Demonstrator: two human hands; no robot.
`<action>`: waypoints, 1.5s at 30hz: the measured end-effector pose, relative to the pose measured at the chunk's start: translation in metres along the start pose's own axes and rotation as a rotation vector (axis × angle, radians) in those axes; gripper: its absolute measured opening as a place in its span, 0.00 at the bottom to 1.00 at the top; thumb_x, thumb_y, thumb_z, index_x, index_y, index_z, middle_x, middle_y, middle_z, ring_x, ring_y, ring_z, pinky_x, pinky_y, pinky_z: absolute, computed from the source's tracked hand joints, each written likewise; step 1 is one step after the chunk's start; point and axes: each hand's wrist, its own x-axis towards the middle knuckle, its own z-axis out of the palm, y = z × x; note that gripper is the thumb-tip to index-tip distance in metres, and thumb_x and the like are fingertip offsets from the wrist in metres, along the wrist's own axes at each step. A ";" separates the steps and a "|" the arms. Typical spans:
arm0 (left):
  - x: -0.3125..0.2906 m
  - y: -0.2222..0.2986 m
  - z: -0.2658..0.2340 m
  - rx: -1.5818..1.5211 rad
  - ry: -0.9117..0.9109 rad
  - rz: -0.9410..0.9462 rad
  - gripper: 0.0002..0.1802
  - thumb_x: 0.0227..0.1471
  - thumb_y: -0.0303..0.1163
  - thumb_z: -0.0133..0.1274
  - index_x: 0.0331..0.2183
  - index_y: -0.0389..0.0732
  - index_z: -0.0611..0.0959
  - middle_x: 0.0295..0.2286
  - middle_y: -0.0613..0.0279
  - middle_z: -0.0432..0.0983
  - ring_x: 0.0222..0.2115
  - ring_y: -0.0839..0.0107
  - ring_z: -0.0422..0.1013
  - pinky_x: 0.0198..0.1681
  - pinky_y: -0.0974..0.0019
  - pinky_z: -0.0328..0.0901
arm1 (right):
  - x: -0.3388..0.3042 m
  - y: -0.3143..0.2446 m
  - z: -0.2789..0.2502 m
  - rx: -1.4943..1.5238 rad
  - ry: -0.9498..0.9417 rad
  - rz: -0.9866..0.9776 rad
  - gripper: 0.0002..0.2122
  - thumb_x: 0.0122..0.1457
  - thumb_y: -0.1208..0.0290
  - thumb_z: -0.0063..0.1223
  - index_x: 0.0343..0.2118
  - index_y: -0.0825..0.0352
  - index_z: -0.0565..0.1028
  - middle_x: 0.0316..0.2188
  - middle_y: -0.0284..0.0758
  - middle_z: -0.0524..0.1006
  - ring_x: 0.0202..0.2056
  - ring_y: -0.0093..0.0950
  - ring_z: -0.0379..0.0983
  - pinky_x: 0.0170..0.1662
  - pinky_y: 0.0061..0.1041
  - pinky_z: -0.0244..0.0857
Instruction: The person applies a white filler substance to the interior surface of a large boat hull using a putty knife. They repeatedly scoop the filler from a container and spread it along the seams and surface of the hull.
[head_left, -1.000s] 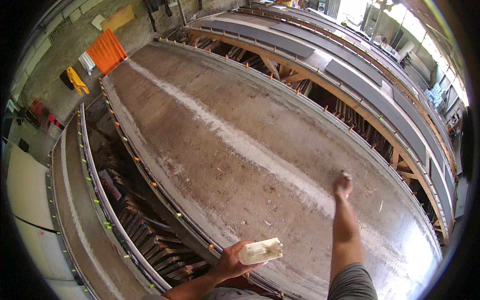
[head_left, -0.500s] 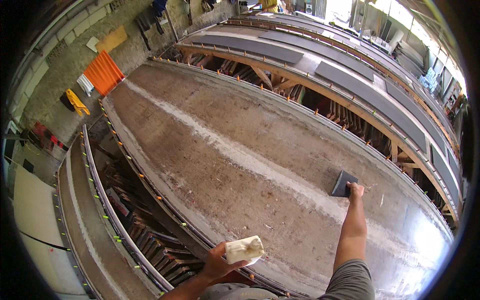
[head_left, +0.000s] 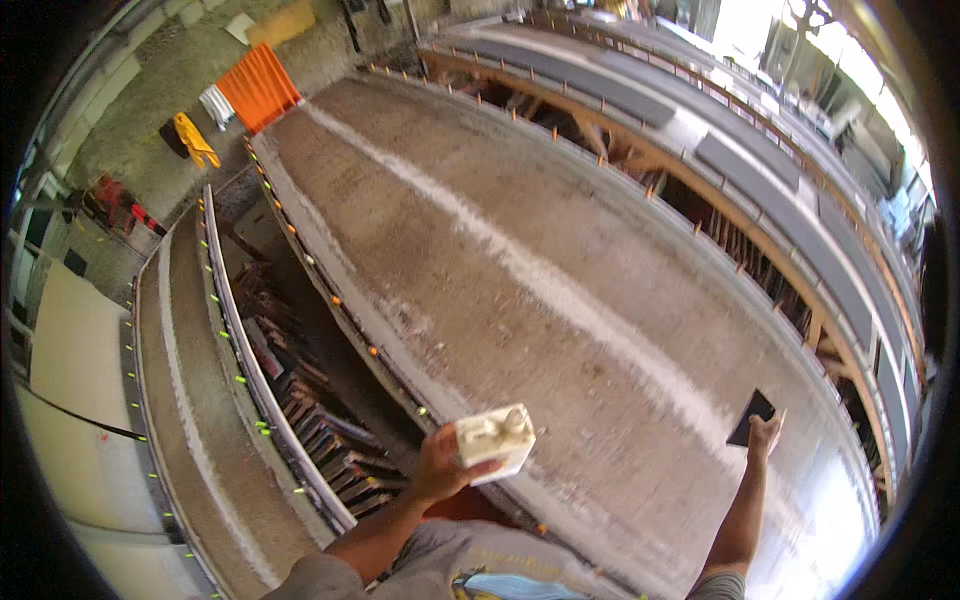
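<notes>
My left hand (head_left: 441, 468) grips an off-white plastic jug (head_left: 490, 441), with its cap end facing up, over the near edge of a long brown table (head_left: 560, 215). My arm stretches out to the right, where my right hand (head_left: 765, 434) is closed on the edge of a dark flat square sheet (head_left: 750, 415). That sheet lies at or just above the tabletop, beside its pale lengthwise stripe; whether it touches cannot be told. The tabletop is mottled, with a wet-looking shine at the near right.
Small orange pegs line the table's edges. A narrower striped bench (head_left: 185, 400) with green pegs runs on the left, stacked slats (head_left: 335, 425) between. Beyond the table stands a wooden-framed bench (head_left: 640, 140) bearing dark grey panels (head_left: 730, 160). An orange corrugated sheet (head_left: 258, 88) leans at the far end.
The view has shifted, and the scene sits differently in it. My right hand with the dark sheet has moved right and nearer along the table. My left hand still holds the jug.
</notes>
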 end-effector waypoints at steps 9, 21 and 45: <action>0.055 -0.059 -0.106 -0.370 -0.061 -0.095 0.30 0.41 0.29 0.75 0.46 0.32 0.80 0.40 0.56 0.83 0.41 0.72 0.79 0.46 0.65 0.73 | -0.272 -0.130 0.031 -0.456 -0.171 0.075 0.10 0.55 0.69 0.55 0.34 0.72 0.75 0.33 0.56 0.80 0.35 0.53 0.80 0.39 0.48 0.74; 0.109 -0.102 -0.200 -0.399 -0.146 -0.103 0.31 0.40 0.31 0.75 0.46 0.33 0.80 0.41 0.56 0.82 0.42 0.70 0.78 0.48 0.63 0.71 | -0.393 -0.405 0.208 -0.123 -0.604 -0.106 0.13 0.54 0.64 0.61 0.33 0.70 0.79 0.33 0.49 0.82 0.37 0.46 0.82 0.41 0.42 0.74; 0.142 -0.106 -0.265 -0.421 -0.148 -0.132 0.35 0.39 0.28 0.75 0.50 0.33 0.78 0.43 0.56 0.81 0.43 0.70 0.77 0.49 0.64 0.71 | -0.416 -0.348 0.309 -0.512 -0.241 -0.157 0.10 0.49 0.70 0.59 0.31 0.71 0.79 0.28 0.46 0.81 0.29 0.43 0.81 0.28 0.39 0.75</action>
